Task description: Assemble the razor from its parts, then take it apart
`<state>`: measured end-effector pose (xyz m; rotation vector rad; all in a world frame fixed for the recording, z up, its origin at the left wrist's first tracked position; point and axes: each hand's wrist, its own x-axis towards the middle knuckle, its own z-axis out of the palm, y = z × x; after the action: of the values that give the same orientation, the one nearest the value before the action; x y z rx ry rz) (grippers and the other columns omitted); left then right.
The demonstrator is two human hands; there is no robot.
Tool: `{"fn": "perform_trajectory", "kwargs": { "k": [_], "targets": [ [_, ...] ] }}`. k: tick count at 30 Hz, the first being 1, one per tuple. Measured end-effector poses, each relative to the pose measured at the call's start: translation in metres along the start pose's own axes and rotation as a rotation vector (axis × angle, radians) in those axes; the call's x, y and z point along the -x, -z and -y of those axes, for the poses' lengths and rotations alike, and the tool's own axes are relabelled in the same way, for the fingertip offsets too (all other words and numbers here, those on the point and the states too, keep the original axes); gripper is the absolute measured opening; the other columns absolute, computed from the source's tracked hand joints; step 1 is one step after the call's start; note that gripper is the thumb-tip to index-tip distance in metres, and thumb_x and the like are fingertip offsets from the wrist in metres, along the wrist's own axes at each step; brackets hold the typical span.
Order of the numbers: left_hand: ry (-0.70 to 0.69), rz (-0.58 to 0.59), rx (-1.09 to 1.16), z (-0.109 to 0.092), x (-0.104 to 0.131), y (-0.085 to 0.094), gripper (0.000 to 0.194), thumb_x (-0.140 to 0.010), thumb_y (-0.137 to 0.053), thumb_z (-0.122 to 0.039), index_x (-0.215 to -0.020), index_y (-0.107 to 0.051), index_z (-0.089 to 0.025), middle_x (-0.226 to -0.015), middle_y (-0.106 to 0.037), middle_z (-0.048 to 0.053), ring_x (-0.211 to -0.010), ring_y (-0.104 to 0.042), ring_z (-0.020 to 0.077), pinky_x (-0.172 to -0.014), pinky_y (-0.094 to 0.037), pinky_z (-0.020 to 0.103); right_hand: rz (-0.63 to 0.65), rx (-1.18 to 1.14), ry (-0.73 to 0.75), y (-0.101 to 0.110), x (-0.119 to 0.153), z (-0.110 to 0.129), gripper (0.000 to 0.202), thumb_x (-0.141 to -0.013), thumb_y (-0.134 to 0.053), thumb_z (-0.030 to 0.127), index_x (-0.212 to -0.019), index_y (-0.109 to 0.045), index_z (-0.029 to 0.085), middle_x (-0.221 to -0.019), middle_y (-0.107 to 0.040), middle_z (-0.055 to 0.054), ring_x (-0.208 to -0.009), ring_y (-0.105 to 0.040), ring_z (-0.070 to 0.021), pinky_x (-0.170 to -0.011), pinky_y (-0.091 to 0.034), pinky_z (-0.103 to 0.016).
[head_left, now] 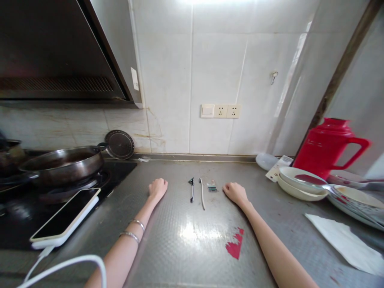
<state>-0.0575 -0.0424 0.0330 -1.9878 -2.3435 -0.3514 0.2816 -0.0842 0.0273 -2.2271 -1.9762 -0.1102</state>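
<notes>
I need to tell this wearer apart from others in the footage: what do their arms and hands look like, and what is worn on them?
Both forearms are bare, with no sleeves or gloves in view. The left wrist carries two thin silver bangles. The left hand and right hand show no visible rings.

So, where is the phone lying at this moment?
The phone lies on the left of the head view, on the stove's edge, before the pan, left of the left hand.
</notes>
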Motion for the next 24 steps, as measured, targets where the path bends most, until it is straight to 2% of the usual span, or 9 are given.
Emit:
{"fn": "perform_trajectory", "kwargs": {
  "k": [7, 24],
  "targets": [
    [-0.039, -0.033, -0.036, 0.004, -0.0029, -0.0113, 0.037, -0.084, -0.033, -0.029, -0.086, -0.068, -0.015, -0.09, -0.067, 0.016, -0.087, -0.063, 0.0259, -0.07, -0.046, 0.034, -0.018, 0.008, -0.011, -0.0063, 0.0011, 0.0024, 0.04, -0.083, -0.032, 0.034, -0.08, -0.069, 0.018, -0.086, -0.067, -0.013, -0.081, -0.062, -0.022, -0.064, -0.04, -0.026],
    [-0.068, -0.024, -0.038, 0.0063, -0.0051, -0.0093, 0.037, -0.083, -0.032, -0.027, -0.085, -0.068, -0.016, -0.089, -0.067, 0.014, -0.086, -0.063, 0.0268, -0.069, -0.047, 0.035, -0.003, 0.001, 0.026, -0.0037, 0.0021, -0.0017, 0.039, -0.084, -0.033, 0.033, -0.075, -0.067, 0.018, -0.083, -0.068, -0.011, -0.079, -0.062, -0.0195, -0.058, -0.035, -0.023]
  ]
}}
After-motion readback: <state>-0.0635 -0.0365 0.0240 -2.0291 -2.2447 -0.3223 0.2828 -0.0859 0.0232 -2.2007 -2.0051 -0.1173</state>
